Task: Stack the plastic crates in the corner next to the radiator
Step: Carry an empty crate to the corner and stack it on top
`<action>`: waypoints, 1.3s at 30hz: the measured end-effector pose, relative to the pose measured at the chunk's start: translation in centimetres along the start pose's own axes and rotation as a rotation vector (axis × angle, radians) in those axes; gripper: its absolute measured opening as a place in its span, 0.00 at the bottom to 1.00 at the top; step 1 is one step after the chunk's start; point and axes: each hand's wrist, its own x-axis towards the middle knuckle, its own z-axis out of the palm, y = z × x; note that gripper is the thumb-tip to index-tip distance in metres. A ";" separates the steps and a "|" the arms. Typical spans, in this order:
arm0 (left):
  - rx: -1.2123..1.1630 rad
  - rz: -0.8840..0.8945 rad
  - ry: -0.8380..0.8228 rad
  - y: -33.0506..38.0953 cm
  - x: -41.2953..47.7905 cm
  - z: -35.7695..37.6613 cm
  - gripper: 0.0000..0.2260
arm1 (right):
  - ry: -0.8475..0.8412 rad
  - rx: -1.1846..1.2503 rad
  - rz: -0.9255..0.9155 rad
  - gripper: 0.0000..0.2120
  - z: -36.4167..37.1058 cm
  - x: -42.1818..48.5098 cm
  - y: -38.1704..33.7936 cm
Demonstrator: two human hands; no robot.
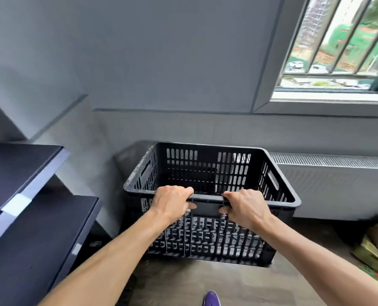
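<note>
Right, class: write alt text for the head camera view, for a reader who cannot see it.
A bare left hand and right hand hold the near rim of a black slotted plastic crate in a grey corner, beside a white radiator under a barred window. Dark shelves stand at left.

Dark shelves [17, 171] stand left, a barred window [338, 45] upper right, a purple shoe [211, 298] below.

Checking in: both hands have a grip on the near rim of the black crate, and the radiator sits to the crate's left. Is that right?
Not quite. The head view shows the radiator to the right of the black crate, not its left. The rest holds: the left hand and the right hand both grip the near rim.
</note>
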 end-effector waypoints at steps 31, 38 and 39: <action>0.036 -0.021 0.084 -17.7 13.3 9.8 0.15 | 0.077 0.010 -0.068 0.14 8.9 22.9 -3.4; -0.020 0.033 0.056 -20.8 15.2 12.7 0.13 | 0.068 -0.052 -0.039 0.14 11.6 25.9 -4.4; -0.021 0.035 0.039 -20.8 15.2 13.2 0.14 | 0.053 -0.057 -0.039 0.14 12.1 26.0 -4.4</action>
